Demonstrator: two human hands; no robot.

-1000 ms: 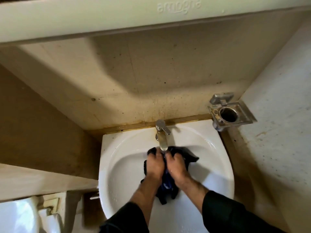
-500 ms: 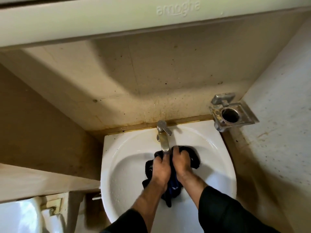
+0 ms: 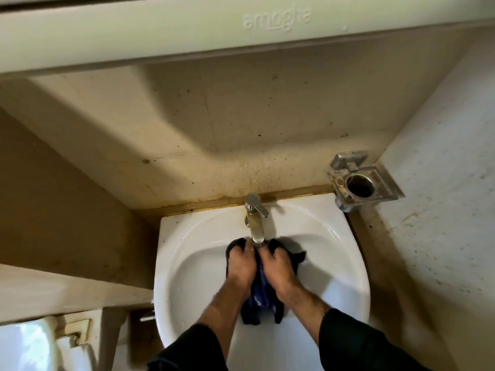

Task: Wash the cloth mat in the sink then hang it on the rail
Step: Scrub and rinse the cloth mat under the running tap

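Note:
A dark blue-black cloth mat (image 3: 260, 295) is bunched up in the white sink (image 3: 192, 263), right under the spout of the metal tap (image 3: 255, 220). My left hand (image 3: 241, 265) grips the cloth's left part and my right hand (image 3: 280, 266) grips its right part, side by side with knuckles toward the tap. A wet tail of the cloth hangs down between my wrists. Much of the cloth is hidden under my hands. No rail is in view.
A metal holder (image 3: 361, 183) with a round hole is fixed to the right wall beside the sink. A stained beige wall stands behind the tap, with a pale ledge (image 3: 187, 28) overhead. A white toilet cistern (image 3: 26, 344) sits at the lower left.
Both hands have shifted on the cloth under the tap, first closing together, now set apart again with the blue middle of the cloth showing between them.

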